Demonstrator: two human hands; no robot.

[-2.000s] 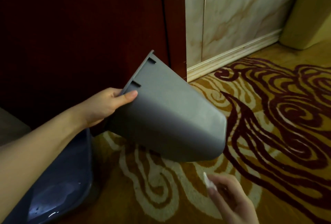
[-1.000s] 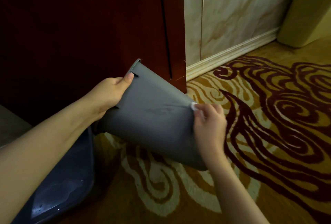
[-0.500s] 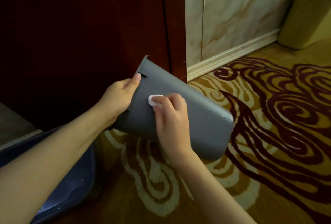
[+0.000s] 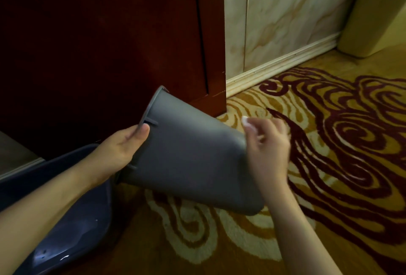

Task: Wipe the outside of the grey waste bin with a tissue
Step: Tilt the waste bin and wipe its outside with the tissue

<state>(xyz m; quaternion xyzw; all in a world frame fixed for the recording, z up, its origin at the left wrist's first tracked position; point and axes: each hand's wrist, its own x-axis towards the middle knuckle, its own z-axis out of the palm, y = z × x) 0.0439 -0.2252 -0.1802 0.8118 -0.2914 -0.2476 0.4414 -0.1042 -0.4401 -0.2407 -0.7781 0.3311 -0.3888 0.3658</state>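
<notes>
The grey waste bin [image 4: 189,160] is held on its side above the carpet, its open rim up-left and its base down-right. My left hand [image 4: 123,149] grips the rim, thumb on the outer wall. My right hand [image 4: 267,145], blurred by motion, is at the base end of the bin with a small white tissue [image 4: 247,122] pinched in its fingertips. The tissue touches the bin's upper right edge near the base.
A dark blue plastic tub [image 4: 72,226] lies on the floor at lower left under my left forearm. A dark red wooden door [image 4: 109,39] stands behind the bin. A beige bin [image 4: 373,17] stands by the marble wall at top right. Patterned carpet [image 4: 329,143] covers the floor.
My right hand with the tissue has swept from the bin's rim end along its side to the base end. The bin has tilted slightly; my left hand keeps its grip on the rim.
</notes>
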